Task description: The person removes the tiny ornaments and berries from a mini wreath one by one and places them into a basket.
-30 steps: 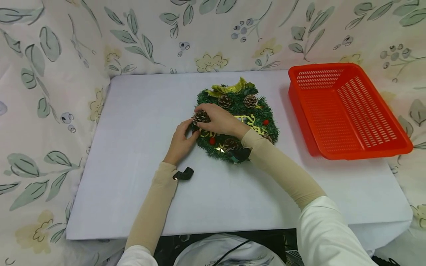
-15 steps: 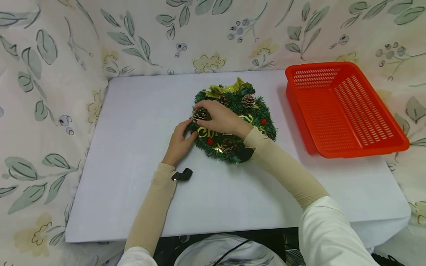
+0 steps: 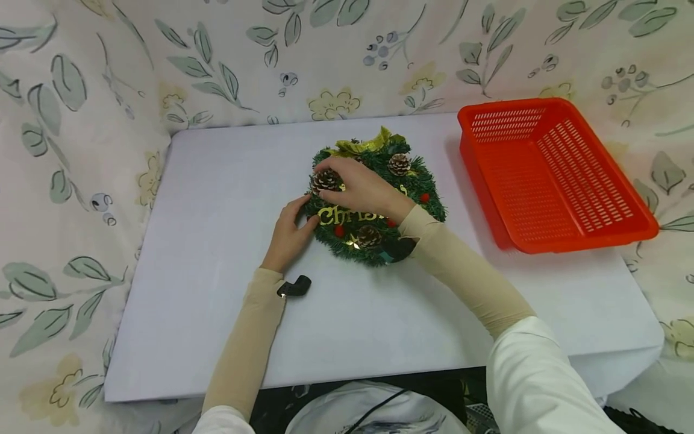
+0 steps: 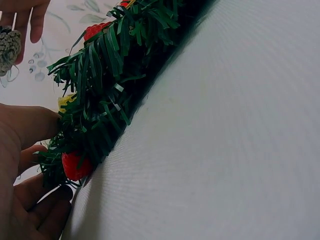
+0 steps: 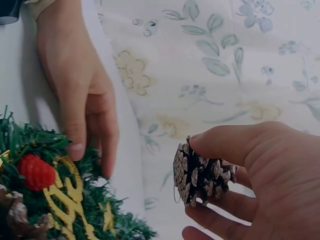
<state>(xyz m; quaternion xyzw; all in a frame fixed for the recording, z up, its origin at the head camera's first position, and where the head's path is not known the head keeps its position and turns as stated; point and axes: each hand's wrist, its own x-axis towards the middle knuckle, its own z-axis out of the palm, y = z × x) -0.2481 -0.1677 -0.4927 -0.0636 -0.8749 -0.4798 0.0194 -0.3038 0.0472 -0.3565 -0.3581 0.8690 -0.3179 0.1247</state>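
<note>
Green plastic needles are making up a round Christmas wreath (image 3: 379,199) that is lying flat on the white table (image 3: 217,181), close to the middle of the far edge. The right hand (image 3: 360,187) is reaching across the wreath and pinching a brown pine cone (image 3: 326,179) between its thumb and fingers, just above the wreath's left side. In the right wrist view the pine cone (image 5: 200,174) is sitting in the curled fingers, clear of the green needles. The left hand (image 3: 287,232) is resting on the table at the wreath's left edge, and its thumb and fingertips are touching the needles with fingers gently bent, holding the wreath down. Gold shiny letters (image 3: 338,215) are lying across the wreath, with little red berries (image 3: 339,230) and more pine cones (image 3: 399,163) around them, and a gold bow (image 3: 363,143) is sitting at its far side. A red plastic basket with holes (image 3: 553,175) is standing at the far right corner of the table, well apart from the wreath. A flowery cloth (image 3: 81,120) is hanging behind and beside the table.
</note>
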